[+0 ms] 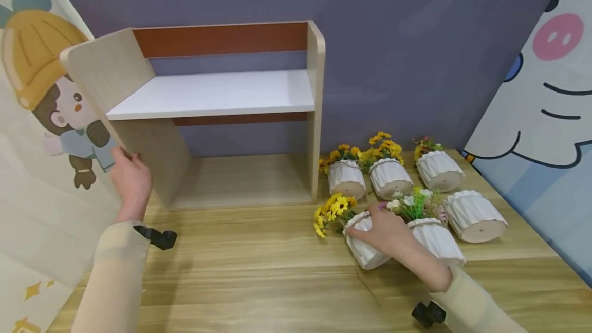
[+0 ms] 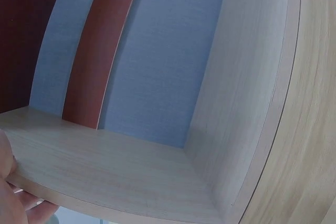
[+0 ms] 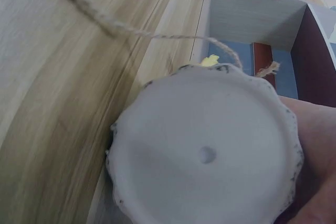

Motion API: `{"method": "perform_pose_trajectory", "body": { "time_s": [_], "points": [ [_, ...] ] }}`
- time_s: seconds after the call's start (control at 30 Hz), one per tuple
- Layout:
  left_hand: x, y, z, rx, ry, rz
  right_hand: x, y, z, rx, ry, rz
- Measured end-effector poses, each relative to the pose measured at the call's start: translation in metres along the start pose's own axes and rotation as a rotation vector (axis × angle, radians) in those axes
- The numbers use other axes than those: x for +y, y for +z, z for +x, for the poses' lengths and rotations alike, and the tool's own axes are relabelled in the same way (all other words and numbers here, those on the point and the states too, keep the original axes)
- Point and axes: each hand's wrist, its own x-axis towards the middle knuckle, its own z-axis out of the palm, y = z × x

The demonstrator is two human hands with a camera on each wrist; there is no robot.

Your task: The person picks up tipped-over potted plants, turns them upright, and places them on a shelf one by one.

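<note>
White flowerpot [image 3: 199,114] is tilted, gripped beneath the right hand [image 1: 392,231].

Left grip [image 1: 132,179] clasped, right grip [image 1: 386,227] curled and angled leftward; 2 sleeved forearms [image 1: 115,271] extend back from the grips.

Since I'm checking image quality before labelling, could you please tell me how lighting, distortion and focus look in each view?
Head view: fairly even light, a soft shadow on the table beside the left sleeve, the shelf unit looking skewed; left wrist view: bluish cast, the red-brown strip bowed; right wrist view: upper right washed out, the twine blurred at its free end.
</note>
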Motion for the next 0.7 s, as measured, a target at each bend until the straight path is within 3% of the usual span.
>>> {"method": "perform_pose_trajectory", "body": {
  "time_s": [0.23,0.7],
  "points": [
    [-0.001,-0.001,0.001,-0.02,0.001,0.016,-0.003,0.0,-0.002,0.042,-0.022,-0.004],
    [-0.005,0.001,0.0,0.051,0.081,0.013,-0.007,0.0,-0.013,0.097,-0.066,0.0]
  ]
}}
